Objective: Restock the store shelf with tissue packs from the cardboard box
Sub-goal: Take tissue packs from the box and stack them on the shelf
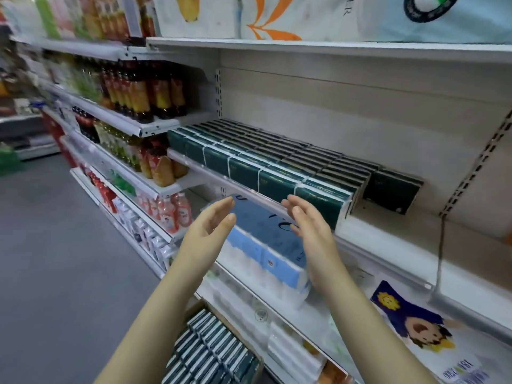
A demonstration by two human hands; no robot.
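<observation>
Dark green tissue packs (277, 167) fill the left and middle of the white shelf (388, 245) in tight rows, and one pack (390, 191) stands apart at the right end. Just below the shelf's front rail, my left hand (210, 228) and my right hand (310, 225) hover with palms facing each other and fingers straight, holding nothing. At the bottom of the view a cardboard box (213, 353) on the floor holds several more dark green packs.
Blue and white tissue bundles (266, 245) lie on the shelf below, between my hands. Bottled drinks (149, 92) line the shelves at left. Bare shelf surface shows right of the green packs. A metal upright (476, 167) and a hanging cord (440, 245) stand at right. Grey aisle floor (55, 245) lies at left.
</observation>
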